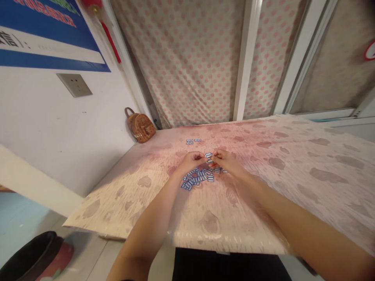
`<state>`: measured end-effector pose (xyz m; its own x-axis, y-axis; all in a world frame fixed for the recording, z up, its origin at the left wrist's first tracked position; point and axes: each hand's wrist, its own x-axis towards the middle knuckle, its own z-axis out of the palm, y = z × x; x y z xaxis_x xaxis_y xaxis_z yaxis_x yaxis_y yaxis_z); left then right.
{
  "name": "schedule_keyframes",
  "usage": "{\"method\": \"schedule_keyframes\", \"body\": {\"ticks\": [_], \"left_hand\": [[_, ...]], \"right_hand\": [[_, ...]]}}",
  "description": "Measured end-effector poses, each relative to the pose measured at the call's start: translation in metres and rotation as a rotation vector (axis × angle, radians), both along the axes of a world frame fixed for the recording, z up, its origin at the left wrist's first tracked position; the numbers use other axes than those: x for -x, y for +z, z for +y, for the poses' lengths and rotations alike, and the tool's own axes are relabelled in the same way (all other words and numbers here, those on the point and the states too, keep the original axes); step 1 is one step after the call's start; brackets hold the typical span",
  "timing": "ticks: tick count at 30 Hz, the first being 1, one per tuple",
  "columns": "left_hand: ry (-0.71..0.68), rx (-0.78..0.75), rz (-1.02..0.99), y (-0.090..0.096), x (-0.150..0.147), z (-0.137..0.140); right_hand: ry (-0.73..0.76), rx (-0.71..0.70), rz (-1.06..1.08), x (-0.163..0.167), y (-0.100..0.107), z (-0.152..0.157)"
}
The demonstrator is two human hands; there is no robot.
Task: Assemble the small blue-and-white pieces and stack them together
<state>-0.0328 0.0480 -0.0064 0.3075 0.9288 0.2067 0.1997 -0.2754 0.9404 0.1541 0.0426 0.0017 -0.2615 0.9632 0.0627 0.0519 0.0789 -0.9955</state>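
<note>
Both my hands are over the pile of small blue-and-white tags on the counter. Taking the pile as landmark:

- Left hand: at the pile's far-left edge, fingers curled in, tips meeting the right hand's. Pinching one tag between the two hands, just beyond the pile's far edge. Tag is small and a bit blurred, so I can't tell which fingers carry it.
- Right hand: at the pile's far-right edge, fingers curled toward the left hand, gripping the same tag from the other side. Wrist lies over the pile's right end and hides a few tags.
- Pile: loose, tags overlapping at mixed angles, spread toward me and to the left of my hands. It lies flat on the counter's patterned pink-and-cream cover.
- Second group: a few tags laid in short neat rows beyond the pile, well apart from it, nothing touching them.
- Brown bag: far left of the pile, at the counter's back corner, leaning on the white wall.
- Wall socket: above and left of the bag.
- Dotted curtain: behind the counter, past the rows.
- Dark bin: on the floor, near-left of the pile, below counter level.
</note>
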Motion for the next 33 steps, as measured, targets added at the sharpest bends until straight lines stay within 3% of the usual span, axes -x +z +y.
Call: {"method": "schedule_keyframes", "body": {"ticks": [7,20,28,33], "left_hand": [[0.02,-0.07,0.069,0.002,-0.0035,-0.0028],[0.117,0.035,-0.101,0.006,-0.0052,-0.0025],[0.19,-0.017,-0.143,0.0071,-0.0079,-0.002],[0.165,0.007,-0.211,0.0059,-0.0088,-0.0015]], "right_hand": [[-0.061,-0.374,-0.186,-0.0058,-0.0035,0.0036],[-0.072,-0.092,0.058,-0.0034,0.003,0.0009],[-0.132,-0.136,-0.026,-0.0035,-0.0012,0.0018],[-0.134,-0.172,-0.045,-0.0026,-0.0031,0.0022]]}}
